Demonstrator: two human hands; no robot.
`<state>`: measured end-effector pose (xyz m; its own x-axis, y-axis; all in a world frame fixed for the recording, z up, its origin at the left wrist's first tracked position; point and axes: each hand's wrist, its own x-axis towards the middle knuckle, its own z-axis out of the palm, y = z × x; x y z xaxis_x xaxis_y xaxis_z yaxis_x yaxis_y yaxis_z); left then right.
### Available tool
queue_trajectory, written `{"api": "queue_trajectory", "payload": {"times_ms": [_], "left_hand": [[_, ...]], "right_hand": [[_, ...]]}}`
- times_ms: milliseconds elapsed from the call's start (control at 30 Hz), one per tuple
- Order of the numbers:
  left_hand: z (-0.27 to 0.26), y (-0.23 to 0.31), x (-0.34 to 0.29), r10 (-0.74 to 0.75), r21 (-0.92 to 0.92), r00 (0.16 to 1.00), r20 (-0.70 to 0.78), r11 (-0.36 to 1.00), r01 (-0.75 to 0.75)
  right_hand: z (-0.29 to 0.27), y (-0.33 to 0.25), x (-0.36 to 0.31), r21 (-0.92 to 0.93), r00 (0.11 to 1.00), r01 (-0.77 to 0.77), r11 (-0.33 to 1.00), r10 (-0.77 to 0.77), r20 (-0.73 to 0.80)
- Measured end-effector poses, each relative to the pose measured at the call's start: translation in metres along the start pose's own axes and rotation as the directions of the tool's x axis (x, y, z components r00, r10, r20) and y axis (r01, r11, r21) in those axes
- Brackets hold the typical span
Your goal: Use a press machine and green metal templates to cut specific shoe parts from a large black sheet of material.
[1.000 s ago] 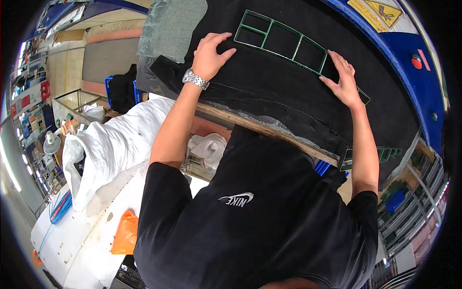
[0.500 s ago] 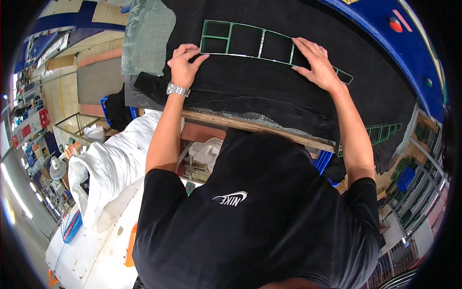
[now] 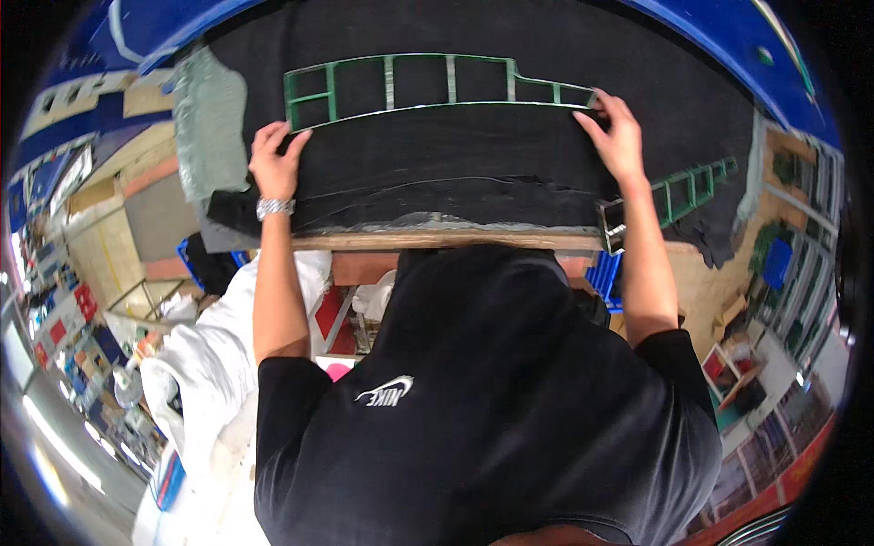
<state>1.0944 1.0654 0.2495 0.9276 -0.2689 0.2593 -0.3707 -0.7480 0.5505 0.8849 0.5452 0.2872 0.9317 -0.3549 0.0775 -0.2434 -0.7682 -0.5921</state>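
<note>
A long green cutting die point(image 3: 389, 82), a thin-walled frame split by crossbars and stepping down to a narrow right end, lies across a black sheet material point(image 3: 437, 150). My left hand point(image 3: 276, 164) has its thumb and fingertips at the die's lower left corner. At the narrow right tip, my right hand point(image 3: 619, 141) pinches the die between thumb and fingers. A second green cutting die point(image 3: 690, 189) rests near the sheet's right side, partly behind my right forearm.
A wooden edge point(image 3: 455, 240) runs along the table front, close to my body. Blue machine housing point(image 3: 719, 36) curves around the far side. A pale translucent sheet point(image 3: 209, 118) lies at the left. White cloth point(image 3: 214, 364) is heaped at the lower left.
My right hand has shifted from partway along the die to its narrow right tip, uncovering the stepped part. The view has turned, so the die appears further left and more level.
</note>
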Motion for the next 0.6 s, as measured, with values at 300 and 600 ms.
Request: {"api": "queue_trajectory", "payload": {"times_ms": [300, 600], "left_hand": [[0.0, -0.009, 0.0, 0.003, -0.056, 0.998, 0.064, 0.998, 0.001], [0.0, -0.007, 0.002, 0.026, -0.076, 0.997, 0.073, 0.997, -0.02]], "right_hand": [[0.01, 0.011, 0.002, 0.078, 0.998, 0.043, 0.996, -0.04, -0.049], [0.009, 0.011, -0.007, 0.066, 0.997, 0.041, 0.997, -0.037, -0.07]]}}
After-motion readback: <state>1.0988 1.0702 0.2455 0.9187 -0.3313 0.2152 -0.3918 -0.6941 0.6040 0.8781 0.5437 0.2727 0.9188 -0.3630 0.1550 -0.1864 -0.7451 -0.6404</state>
